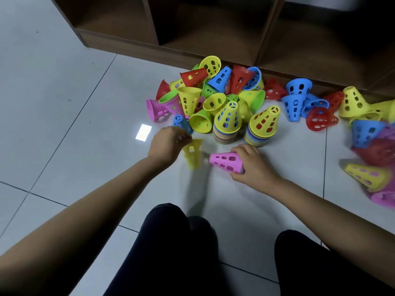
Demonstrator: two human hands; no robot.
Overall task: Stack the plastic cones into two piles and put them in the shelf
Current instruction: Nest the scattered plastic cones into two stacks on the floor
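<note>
Our left hand (168, 144) pinches a blurred yellow cone (193, 153); our right hand (253, 165) grips a pink cone (224, 162) lying mouth toward nine o'clock, the two piles (259, 135) just beyond at twelve.

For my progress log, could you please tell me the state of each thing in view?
left grip: holds yellow cone, blurred.
right grip: holds pink cone, turned sideways.
left pile: upright on floor, yellow cone topmost.
right pile: upright on floor, yellow cone topmost.
loose cones: scattered on floor, unstacked.
shelf: no pile seen inside.
</note>
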